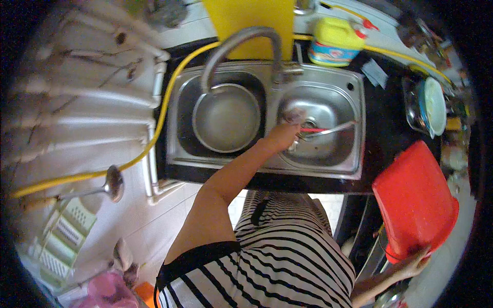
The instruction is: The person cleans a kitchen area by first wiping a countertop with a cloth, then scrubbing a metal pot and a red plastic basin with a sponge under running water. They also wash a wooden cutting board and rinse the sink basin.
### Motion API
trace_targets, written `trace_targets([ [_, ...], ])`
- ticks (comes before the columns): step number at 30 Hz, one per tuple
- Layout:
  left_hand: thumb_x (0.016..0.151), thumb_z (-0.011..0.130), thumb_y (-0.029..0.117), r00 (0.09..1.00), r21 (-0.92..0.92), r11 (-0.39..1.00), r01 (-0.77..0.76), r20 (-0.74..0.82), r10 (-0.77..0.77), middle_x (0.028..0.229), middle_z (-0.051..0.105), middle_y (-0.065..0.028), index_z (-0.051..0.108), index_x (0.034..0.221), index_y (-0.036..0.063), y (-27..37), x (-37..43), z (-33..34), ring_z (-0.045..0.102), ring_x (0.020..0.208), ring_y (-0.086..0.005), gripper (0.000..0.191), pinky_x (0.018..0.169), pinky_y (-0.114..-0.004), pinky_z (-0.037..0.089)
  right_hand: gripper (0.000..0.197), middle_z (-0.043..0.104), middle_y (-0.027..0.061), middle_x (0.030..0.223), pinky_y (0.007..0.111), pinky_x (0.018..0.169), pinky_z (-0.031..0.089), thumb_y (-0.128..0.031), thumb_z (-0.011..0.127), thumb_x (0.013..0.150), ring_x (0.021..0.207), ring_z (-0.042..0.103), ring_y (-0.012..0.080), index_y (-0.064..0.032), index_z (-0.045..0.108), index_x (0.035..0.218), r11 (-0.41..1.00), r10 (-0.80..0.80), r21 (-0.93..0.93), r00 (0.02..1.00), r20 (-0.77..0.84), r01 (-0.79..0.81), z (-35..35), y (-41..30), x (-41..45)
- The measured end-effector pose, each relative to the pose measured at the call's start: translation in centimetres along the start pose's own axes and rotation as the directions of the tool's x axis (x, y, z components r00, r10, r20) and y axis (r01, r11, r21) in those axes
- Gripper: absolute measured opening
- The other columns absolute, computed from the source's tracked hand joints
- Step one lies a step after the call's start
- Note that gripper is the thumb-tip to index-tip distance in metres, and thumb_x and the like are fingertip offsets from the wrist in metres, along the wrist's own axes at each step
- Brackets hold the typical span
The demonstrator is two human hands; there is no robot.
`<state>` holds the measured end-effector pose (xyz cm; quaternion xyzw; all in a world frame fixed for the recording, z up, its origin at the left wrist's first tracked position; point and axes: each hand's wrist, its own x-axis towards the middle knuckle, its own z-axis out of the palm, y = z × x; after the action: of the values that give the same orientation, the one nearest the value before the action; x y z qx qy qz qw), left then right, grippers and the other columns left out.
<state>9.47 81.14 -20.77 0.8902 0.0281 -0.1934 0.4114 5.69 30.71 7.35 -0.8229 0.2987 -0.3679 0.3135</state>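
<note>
My left hand (283, 136) reaches into the right basin (335, 104) of a steel double sink, its fingers closed on a bundle of thin utensils (323, 132), one with a red part; their exact kind is unclear. At the lower right, my right hand (416, 263) holds a red plastic container (414, 200) by its lower end, tilted beside the counter's edge. A round metal pan (227, 117) sits in the left basin, with the curved faucet (244, 32) over it.
A yellow hose (165, 107) runs along the left side and behind the sink. A yellow jug (335, 42), a grey cloth (374, 73) and a pale green bowl (433, 106) stand or lie on the black counter. A ladle (114, 184) and a grater (67, 235) are at the left wall.
</note>
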Motion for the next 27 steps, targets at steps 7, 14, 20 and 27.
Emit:
trace_targets([
  [7, 0.092, 0.061, 0.024, 0.830, -0.455, 0.711, 0.537, 0.132, -0.542, 0.105, 0.066, -0.0059, 0.061, 0.114, 0.0067, 1.4, -18.4, -13.1, 0.061, 0.088, -0.0201, 0.028, 0.074, -0.036, 0.053, 0.051, 0.063, 0.0187, 0.118, 0.032, 0.086, 0.050, -0.036, 0.061, 0.094, 0.098, 0.061, 0.0228, 0.0067, 0.059, 0.123, 0.963, -0.268, 0.029, 0.962, 0.049, 0.267, 3.4, -0.9, -0.2],
  [14, 0.086, 0.062, 0.006, 0.854, -0.516, 0.823, 0.237, -0.294, -0.430, 0.091, 0.067, -0.0104, 0.066, 0.108, 0.0067, -27.6, -16.9, -8.1, 0.063, 0.084, -0.0177, 0.022, 0.072, -0.037, 0.052, 0.054, 0.062, 0.0174, 0.120, 0.034, 0.088, 0.048, -0.038, 0.063, 0.092, 0.101, 0.059, 0.0227, 0.0054, 0.058, 0.125, 0.997, -0.061, 0.059, 0.994, 0.087, 0.056, 4.7, -5.8, -2.8],
  [20, 0.085, 0.060, 0.020, 0.645, -0.094, 0.747, 0.658, -0.442, -0.624, 0.111, 0.065, -0.0183, 0.063, 0.117, 0.0075, -33.2, -13.7, -1.4, 0.061, 0.107, -0.0348, 0.035, 0.092, -0.045, 0.047, 0.055, 0.062, 0.0166, 0.120, 0.034, 0.088, 0.048, -0.038, 0.063, 0.092, 0.100, 0.060, 0.0226, 0.0033, 0.058, 0.127, 0.986, -0.144, -0.052, 0.973, 0.179, 0.156, 3.9, -6.2, -2.7],
  [27, 0.087, 0.052, 0.043, 0.695, 0.010, 0.720, 0.694, -0.269, -0.667, 0.126, 0.058, -0.0198, 0.060, 0.125, 0.0118, -21.7, -7.6, -1.8, 0.054, 0.119, -0.0381, 0.049, 0.100, -0.050, 0.042, 0.058, 0.062, 0.0178, 0.120, 0.033, 0.088, 0.049, -0.041, 0.065, 0.091, 0.101, 0.060, 0.0245, 0.0040, 0.057, 0.127, 0.970, -0.231, -0.064, 0.970, 0.078, 0.236, 1.1, -3.9, -1.5],
])
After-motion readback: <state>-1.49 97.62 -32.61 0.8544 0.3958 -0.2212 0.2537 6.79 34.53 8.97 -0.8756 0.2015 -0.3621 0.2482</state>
